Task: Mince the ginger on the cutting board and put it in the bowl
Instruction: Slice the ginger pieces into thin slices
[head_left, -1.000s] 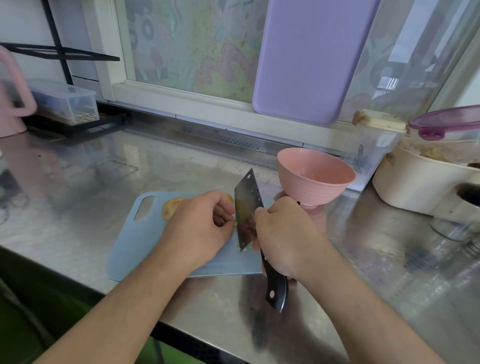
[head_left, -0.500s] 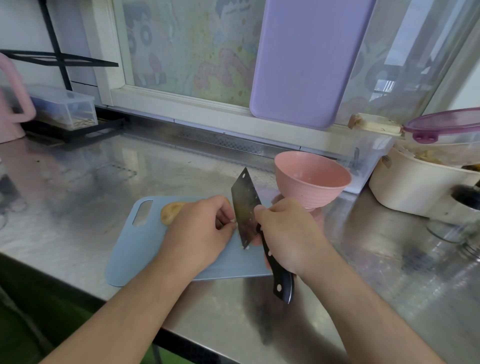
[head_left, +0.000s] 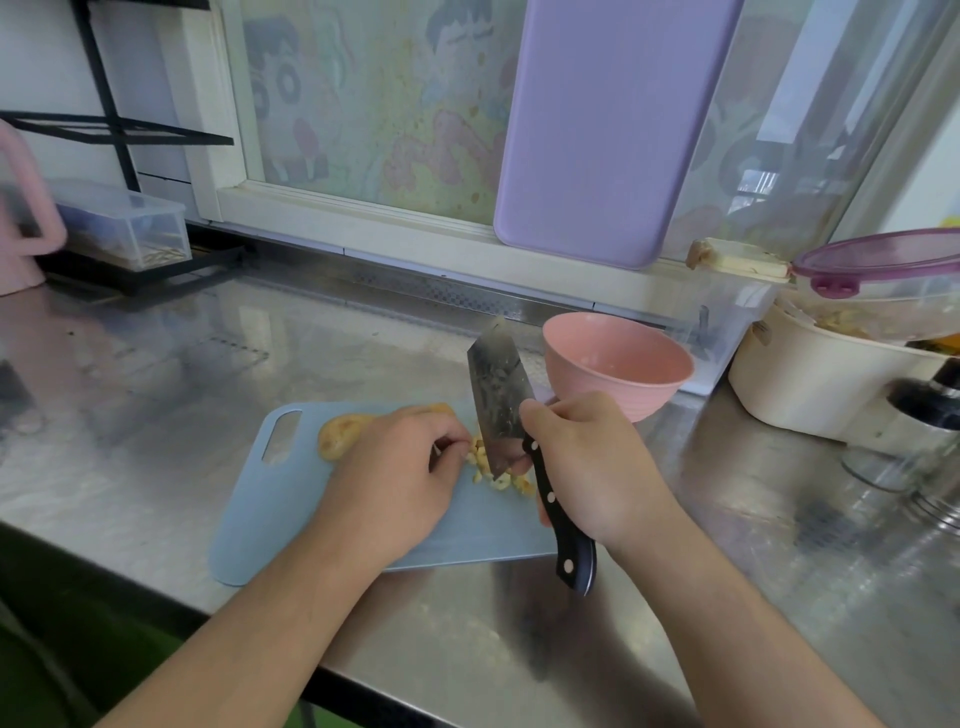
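Observation:
A blue cutting board (head_left: 291, 499) lies on the steel counter. My left hand (head_left: 400, 467) sits curled over a knob of ginger (head_left: 337, 434), fingers holding it down; most of the ginger is hidden beneath the hand. Small yellow ginger pieces (head_left: 491, 467) lie beside my fingertips. My right hand (head_left: 587, 462) grips the black handle of a cleaver (head_left: 496, 400), its blade standing edge-down on the board among the pieces. An empty pink bowl (head_left: 618, 364) stands just behind my right hand.
A purple board (head_left: 608, 124) leans on the window behind. To the right are a white pot (head_left: 810, 384), a purple-lidded container (head_left: 883, 260) and a clear tub. A clear box (head_left: 124, 228) and black rack sit at the back left. The counter's front edge runs below my forearms.
The cleaver has kept its place at the ginger while my left hand drew back slightly, and cut pieces now show beside the blade. The camera moved closer and tilted.

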